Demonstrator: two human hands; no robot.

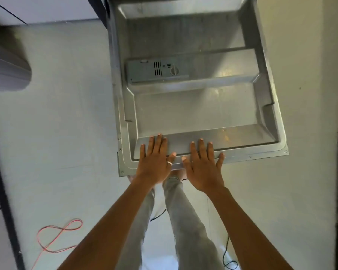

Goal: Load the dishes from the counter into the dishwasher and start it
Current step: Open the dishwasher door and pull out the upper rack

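The dishwasher door (195, 112) lies open and flat in front of me, its steel inner face up. A grey detergent dispenser (154, 71) with a round cap sits in the door's middle band. My left hand (156, 162) rests flat, fingers spread, on the door's near edge; it has a ring on the thumb. My right hand (202, 166) lies flat beside it on the same edge, fingers apart. Neither hand holds anything. No dishes or racks are in view.
My legs in grey trousers (176, 221) stand below the door on a pale floor. A red cord (57, 238) loops on the floor at lower left, a dark cable (227, 258) at lower right. A blurred grey object (6, 67) sits at left.
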